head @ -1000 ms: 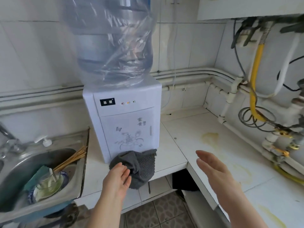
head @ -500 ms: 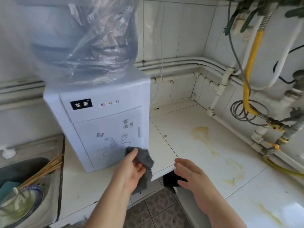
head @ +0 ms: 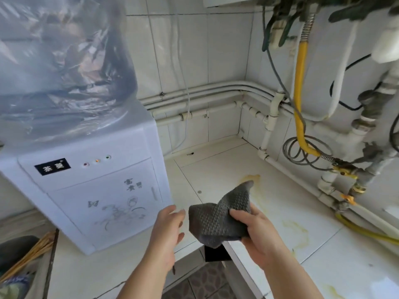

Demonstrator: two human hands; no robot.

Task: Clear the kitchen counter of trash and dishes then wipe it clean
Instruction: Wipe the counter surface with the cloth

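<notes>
- Cloth [head: 218, 221] sits bunched in the right hand [head: 259, 234], pinched between thumb and curled fingers, above the worktop's [head: 302, 212] front inner corner, probably ready for wiping.
- Left hand [head: 168, 231] hovers just beside it, fingers loosely spread, holding nothing.
- Its long axis runs diagonally; the free corner points up and away toward the yellow stain [head: 251, 177].

White water dispenser [head: 92, 190] — plastic-wrapped bottle [head: 60, 61] on top; yellow hose [head: 299, 83] and white pipes [head: 205, 91] along the tiled wall [head: 183, 50].

Sink [head: 50, 268] & chopsticks [head: 32, 253] cropped at L edge. Bagged bottle [head: 60, 61] top cut off, blurred. R hand [head: 262, 236] fingers partly hidden by cloth [head: 216, 223].
</notes>
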